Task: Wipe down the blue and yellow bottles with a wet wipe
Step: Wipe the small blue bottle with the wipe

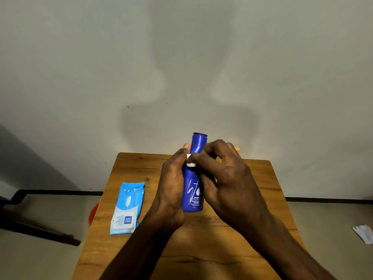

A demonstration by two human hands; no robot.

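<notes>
Item: tall blue plastic bottle [193, 190], lifted above the wooden table [131, 164]. Our left hand [171, 182] gripped it; our right hand [220, 172] pinched the small white wet wipe [190, 161] against its neck. We judged the blue bottle mid-wipe and the yellow one, barely glimpsed behind, pending.

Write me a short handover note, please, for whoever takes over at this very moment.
Left hand grips the blue bottle, upright over the table.
Right hand pinches the wipe against the bottle's neck.
Wipe pack lies left on the table.
Yellow bottle: only a sliver shows behind the right hand.
Done: wiping of the blue bottle under way.
Left: finish it, then the yellow bottle.
</notes>
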